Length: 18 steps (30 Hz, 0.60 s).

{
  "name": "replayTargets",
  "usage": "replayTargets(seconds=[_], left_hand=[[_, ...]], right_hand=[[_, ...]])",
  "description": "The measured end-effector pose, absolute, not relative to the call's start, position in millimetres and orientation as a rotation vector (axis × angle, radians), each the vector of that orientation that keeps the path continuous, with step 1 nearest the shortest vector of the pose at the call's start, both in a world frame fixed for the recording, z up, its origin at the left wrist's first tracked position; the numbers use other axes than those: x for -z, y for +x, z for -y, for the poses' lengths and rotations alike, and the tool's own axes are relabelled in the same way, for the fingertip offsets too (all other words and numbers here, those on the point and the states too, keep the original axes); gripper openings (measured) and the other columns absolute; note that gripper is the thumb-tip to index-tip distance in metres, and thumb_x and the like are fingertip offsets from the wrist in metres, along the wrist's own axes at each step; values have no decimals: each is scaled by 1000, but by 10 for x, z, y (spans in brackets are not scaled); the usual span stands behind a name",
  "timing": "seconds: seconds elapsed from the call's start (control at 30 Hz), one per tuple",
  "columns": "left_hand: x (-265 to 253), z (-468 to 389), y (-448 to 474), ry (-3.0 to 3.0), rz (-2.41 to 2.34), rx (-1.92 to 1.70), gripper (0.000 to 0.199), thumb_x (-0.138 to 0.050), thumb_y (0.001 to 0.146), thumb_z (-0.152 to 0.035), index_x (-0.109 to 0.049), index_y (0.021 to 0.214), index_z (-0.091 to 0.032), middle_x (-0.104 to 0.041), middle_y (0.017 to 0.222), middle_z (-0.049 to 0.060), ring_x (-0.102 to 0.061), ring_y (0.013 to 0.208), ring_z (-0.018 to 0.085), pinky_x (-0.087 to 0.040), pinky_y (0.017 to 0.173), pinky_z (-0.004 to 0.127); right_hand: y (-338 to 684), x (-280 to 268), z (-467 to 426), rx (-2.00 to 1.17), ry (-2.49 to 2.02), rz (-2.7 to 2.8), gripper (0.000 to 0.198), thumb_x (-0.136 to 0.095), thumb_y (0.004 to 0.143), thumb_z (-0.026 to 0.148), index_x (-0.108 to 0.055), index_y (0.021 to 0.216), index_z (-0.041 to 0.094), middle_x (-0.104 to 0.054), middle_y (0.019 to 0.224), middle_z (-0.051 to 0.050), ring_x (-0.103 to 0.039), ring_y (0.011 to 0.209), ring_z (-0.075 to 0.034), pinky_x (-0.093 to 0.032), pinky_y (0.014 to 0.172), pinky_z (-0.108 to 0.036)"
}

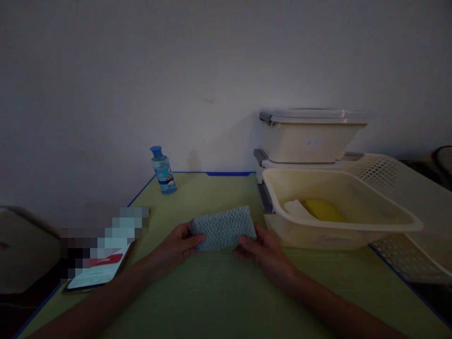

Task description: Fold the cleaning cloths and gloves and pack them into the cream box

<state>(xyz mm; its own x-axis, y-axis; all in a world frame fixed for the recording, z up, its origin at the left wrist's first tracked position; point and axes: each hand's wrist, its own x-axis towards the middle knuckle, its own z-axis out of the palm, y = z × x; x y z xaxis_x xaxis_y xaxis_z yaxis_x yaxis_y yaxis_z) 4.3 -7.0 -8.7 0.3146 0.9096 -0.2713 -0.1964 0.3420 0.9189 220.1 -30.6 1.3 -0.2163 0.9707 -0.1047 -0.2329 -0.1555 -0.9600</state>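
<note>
Between my two hands, above the middle of the table, is a light blue-grey textured cloth [223, 229], folded into a flat rectangle with a dark checked edge on its left. My left hand [185, 242] pinches the left end, thumb on the front face. At the lower right corner my right hand [259, 245] grips it the same way. The fingers behind the cloth are partly hidden. To the right stands an open cream plastic tub [339, 240], holding a yellow item [325, 210] and a white item [299, 209] whose kinds I cannot make out.
A blue bottle [164, 174] stands at the table's back left. A device with a lit screen [97, 273], partly blurred out, lies along the left edge. Behind the tub sits a lidded cream box [310, 139], and a perforated basket [384, 174] is at the right. The wall [212, 94] borders the back.
</note>
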Motion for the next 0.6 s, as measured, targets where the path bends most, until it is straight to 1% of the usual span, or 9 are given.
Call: replayTargets(seconds=[0.1,0.17,0.23,0.33,0.43,0.53,0.6], left_hand=[[90,95,83,968,-942,-851,52,-81,51,-36,-62,93,-12,-67,90,8,-63,83,20,-50,76,32],[86,104,102,1018,-929,-820,51,-80,52,-37,-62,93,-11,-67,89,9,-63,83,21,-49,75,32],[76,107,115,1084,-940,-800,49,-79,52,-36,-63,92,-11,-68,87,8,-62,83,21,-48,76,31],[57,110,132,1186,-983,-763,44,-77,51,-33,-64,87,-12,-67,81,4,-60,79,19,-47,73,29],[51,122,145,1260,-1057,-727,41,-75,49,-32,-64,83,-12,-63,73,1,-57,71,17,-45,66,27],[61,131,148,1363,-1105,-698,40,-75,49,-30,-62,83,-12,-59,71,-1,-53,69,15,-42,61,24],[68,125,144,1449,-1079,-681,40,-74,51,-31,-61,84,-12,-58,73,-1,-52,71,15,-41,62,23]], right_hand=[[2161,2,345,-1701,-972,966,38,-77,57,35,-58,85,16,-65,72,0,-61,60,-12,-48,62,-26],[2144,-7,360,-1726,-956,882,34,-78,57,31,-60,81,16,-65,73,0,-60,63,-11,-47,66,-26],[2139,-13,361,-1715,-936,841,30,-78,56,31,-61,74,15,-63,71,0,-59,63,-10,-46,67,-25],[2141,0,359,-1667,-932,903,31,-77,56,39,-62,69,15,-61,66,0,-56,62,-11,-45,66,-25],[2138,0,388,-1633,-1018,1111,34,-73,59,47,-64,73,17,-60,66,0,-57,67,-14,-45,69,-28],[2130,-52,440,-1645,-1095,1282,40,-66,63,54,-66,81,18,-63,74,-2,-59,77,-19,-45,77,-35],[2125,-94,467,-1632,-1105,1329,44,-62,65,58,-66,84,18,-65,81,-4,-60,81,-21,-44,82,-38]])
